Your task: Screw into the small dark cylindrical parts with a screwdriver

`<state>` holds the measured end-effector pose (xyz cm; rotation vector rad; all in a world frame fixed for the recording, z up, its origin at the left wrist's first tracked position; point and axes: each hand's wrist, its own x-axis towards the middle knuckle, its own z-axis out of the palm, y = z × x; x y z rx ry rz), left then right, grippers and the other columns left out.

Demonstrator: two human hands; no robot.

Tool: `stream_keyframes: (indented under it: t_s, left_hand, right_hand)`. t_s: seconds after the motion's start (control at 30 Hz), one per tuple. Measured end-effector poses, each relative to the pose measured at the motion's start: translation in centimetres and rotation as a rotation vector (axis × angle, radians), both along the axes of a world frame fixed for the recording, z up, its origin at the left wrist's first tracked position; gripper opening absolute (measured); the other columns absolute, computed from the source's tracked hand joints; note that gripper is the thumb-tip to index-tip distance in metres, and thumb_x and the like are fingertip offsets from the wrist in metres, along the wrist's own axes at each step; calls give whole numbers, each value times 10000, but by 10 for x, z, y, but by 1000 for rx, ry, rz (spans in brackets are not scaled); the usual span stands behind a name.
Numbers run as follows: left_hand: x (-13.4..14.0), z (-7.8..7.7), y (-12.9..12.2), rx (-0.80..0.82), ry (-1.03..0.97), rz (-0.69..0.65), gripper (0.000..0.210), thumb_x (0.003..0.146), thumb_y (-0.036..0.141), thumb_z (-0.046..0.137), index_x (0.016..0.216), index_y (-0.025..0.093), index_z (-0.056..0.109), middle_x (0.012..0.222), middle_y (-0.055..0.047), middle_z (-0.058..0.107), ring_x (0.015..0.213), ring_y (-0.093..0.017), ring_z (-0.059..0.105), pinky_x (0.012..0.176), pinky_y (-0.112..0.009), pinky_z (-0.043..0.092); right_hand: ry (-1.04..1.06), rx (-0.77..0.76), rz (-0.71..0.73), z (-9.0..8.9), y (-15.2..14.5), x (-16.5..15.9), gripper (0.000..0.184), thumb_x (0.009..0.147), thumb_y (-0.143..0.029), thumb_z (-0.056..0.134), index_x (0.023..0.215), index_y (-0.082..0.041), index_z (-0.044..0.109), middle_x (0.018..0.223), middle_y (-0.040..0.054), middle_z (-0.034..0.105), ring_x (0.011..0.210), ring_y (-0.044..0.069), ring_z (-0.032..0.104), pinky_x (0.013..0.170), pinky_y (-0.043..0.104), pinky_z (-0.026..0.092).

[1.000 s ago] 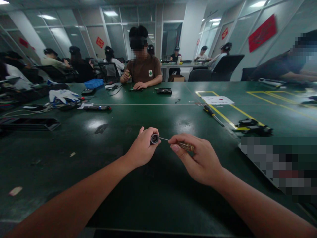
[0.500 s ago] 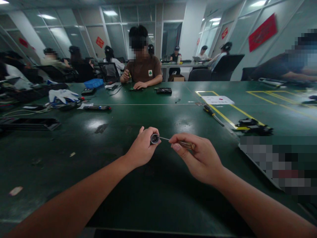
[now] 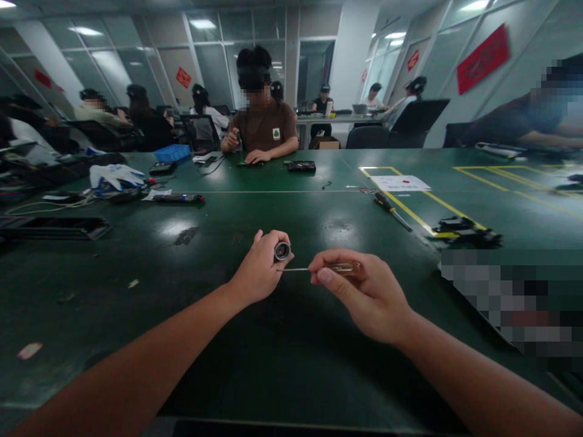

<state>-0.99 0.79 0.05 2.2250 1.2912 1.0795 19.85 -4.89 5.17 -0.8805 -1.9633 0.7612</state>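
The left grip point(image 3: 257, 270) encloses a grey, metallic-looking round piece point(image 3: 282, 250), likely steadying it; the right grip point(image 3: 364, 291) holds an amber-handled, thin-shafted screwdriver point(image 3: 342, 267) pointing leftward, tip contact unclear.

Dark cylinder point(image 3: 282, 250), recessed end toward camera, amber-handled screwdriver point(image 3: 342, 267) near it, roughly level, shaft pointing left

A thin screwdriver point(image 3: 342, 267) crossed the gap between the left hand point(image 3: 257, 270) and the right hand point(image 3: 364, 291), blocking that way. Past both hands, the green table point(image 3: 264, 212) had lots of room, up to a black gadget point(image 3: 301, 166). Ahead and right, a yellow-and-black screwdriver point(image 3: 387, 204) and black parts point(image 3: 467, 233) stood in the way.
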Motion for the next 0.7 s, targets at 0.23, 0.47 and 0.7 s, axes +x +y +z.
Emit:
stream_keyframes:
  t_s: [0.23, 0.47, 0.7]
  left_hand:
    - [1, 0, -1, 20, 6, 4, 98, 908, 187, 580, 984, 214, 524, 929, 4, 598, 894, -187, 589, 1110, -596, 361]
    - [1, 2, -3, 21, 14, -26, 84, 927, 197, 566, 981, 214, 505, 903, 10, 597, 895, -183, 580, 1149, -616, 295]
    - [1, 3, -4, 8, 6, -21, 73, 930, 208, 558, 986, 213, 511, 926, 4, 597, 877, -180, 578, 1142, -613, 308]
  right_hand:
    - [-73, 207, -187, -5, 2, -1, 89, 969, -255, 600, 992, -209, 672, 881, 13, 751, 782, 155, 715, 751, 270, 520]
    - [-112, 233, -199, -4, 2, -1, 104, 979, -252, 581, 1020, -214, 669, 930, 25, 761, 828, 175, 722, 785, 291, 526]
    - [-129, 231, -192, -4, 3, -1, 117, 978, -267, 577, 1021, -209, 669, 921, 32, 761, 816, 180, 719, 768, 295, 529]
